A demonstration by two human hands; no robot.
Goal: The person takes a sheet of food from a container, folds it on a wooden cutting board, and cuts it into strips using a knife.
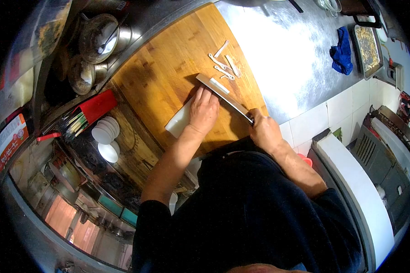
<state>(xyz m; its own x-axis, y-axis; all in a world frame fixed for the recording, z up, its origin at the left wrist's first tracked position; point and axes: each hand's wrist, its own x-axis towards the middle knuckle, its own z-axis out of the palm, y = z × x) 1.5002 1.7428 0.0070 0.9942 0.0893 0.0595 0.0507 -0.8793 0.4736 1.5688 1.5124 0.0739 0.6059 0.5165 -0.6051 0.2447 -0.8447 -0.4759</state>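
My right hand (265, 131) is wrapped round the handle of a kitchen knife (231, 103), whose long blade slants up to the left over the round wooden cutting board (168, 59). My left hand (204, 110) holds down a smooth white slab of food (178, 121) with curled fingers, fingertips close against the blade. What kind of food it is I cannot tell. One short white piece (219, 86) lies against the far side of the blade. Beyond it, several thin white strips (224, 68) are scattered on the board. The slab's far end is hidden under my fingers.
A shiny steel counter (278, 50) adjoins the board, with a blue cloth (341, 52) and a metal tray (368, 50) of crumbly food on it. Metal pots (98, 38) stand at left. Below them are a red box (95, 108) and stacked white bowls (104, 130).
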